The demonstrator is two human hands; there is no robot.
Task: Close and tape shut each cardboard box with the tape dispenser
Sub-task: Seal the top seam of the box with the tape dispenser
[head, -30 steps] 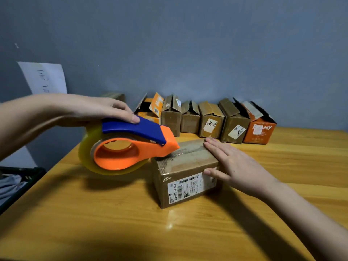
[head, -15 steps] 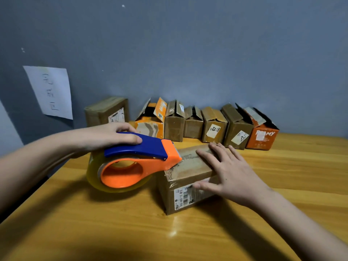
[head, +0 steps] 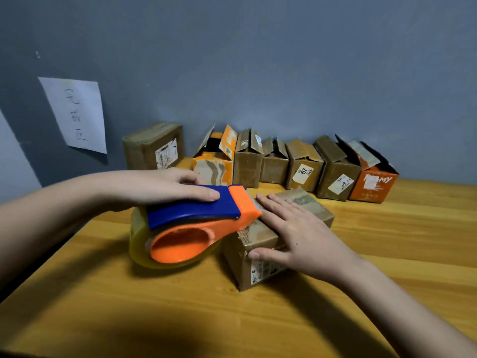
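Observation:
A small brown cardboard box (head: 307, 205) with its flaps shut and a white label on its front stands in the middle of the wooden table (head: 387, 254). My right hand (head: 296, 236) lies flat on its top, thumb against the front face. My left hand (head: 165, 187) grips the blue handle of an orange tape dispenser (head: 196, 223) holding a clear tape roll. The dispenser's orange nose touches the box's top left edge, beside my right fingertips.
Along the grey wall stands a row of several small boxes with open flaps (head: 304, 169), from an orange-patterned one (head: 214, 169) to an orange one at the right (head: 374, 184). A closed brown box (head: 154, 147) stands apart at the left. A paper note (head: 77, 115) hangs on the wall.
The dispenser has come down and moved right until its nose meets the box top. My right hand has slid further over the box and flattened on it. The view has tilted up.

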